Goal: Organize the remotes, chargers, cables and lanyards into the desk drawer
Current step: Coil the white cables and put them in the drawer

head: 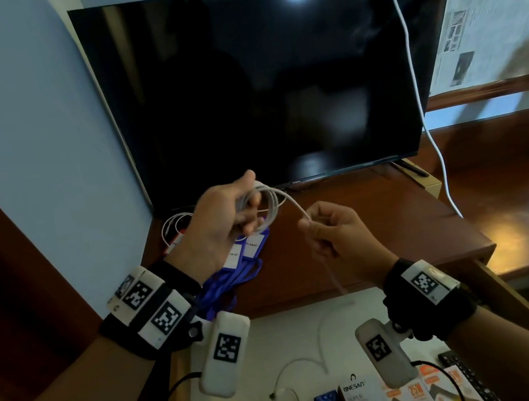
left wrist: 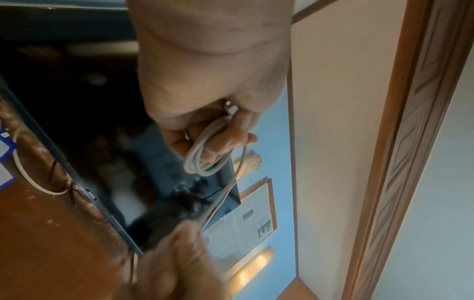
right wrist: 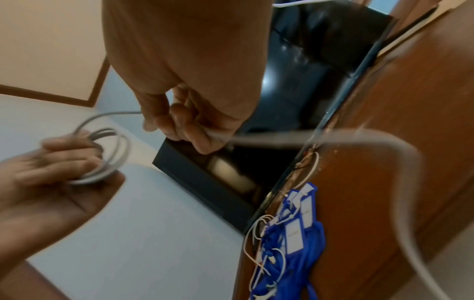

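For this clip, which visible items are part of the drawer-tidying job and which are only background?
Part of the job:
- white cable, coiled in the left hand, fed by the right hand
- blue lanyards on the desk
- boxed chargers in the drawer
- black remote

Background:
- television
- hanging white cord
- newspaper

Lanyards (head: pixel 243 269) lie on the desk (head: pixel 383 237) before the television (head: pixel 272 81), left of the hands.
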